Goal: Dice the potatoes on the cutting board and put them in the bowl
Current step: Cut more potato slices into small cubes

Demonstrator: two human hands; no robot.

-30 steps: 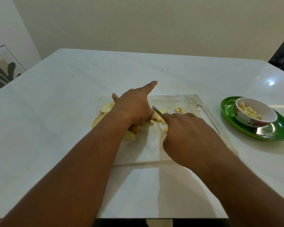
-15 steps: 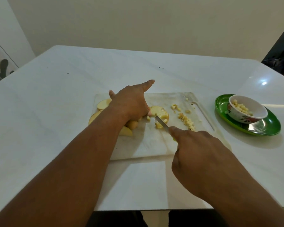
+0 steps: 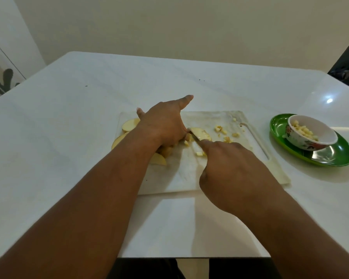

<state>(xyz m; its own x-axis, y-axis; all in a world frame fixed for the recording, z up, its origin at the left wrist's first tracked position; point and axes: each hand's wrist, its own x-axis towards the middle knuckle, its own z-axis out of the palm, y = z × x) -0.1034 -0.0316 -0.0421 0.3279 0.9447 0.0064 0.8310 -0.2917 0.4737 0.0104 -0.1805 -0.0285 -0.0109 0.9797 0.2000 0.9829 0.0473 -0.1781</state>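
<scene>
On the white, glossy bench [image 3: 69, 137] lies a pale rectangular plastic cutting board [image 3: 189, 178], and the person leans both bare arms over it. The left hand [image 3: 163, 125] rests on a yellow potato slice [image 3: 199, 133] near the board's middle, its fingers curled down onto the piece while the forefinger sticks out straight toward the far wall. The right hand [image 3: 230, 168] has its grip closed round the handle of a small knife [image 3: 194, 136]; only the narrow blade shows, its tip laid across the slice just beside the left hand's fingers. To the left of that hand wait several uncut pale-yellow potato wedges [image 3: 129, 125], some half hidden under the wrist. Small yellow potato dice [image 3: 226, 135] lie scattered on the board's right half. Well to the right of the board stands a round green plate [image 3: 330, 158], and on it a white bowl with a flowered outside [image 3: 310, 137], tilted, holding more diced potato.
</scene>
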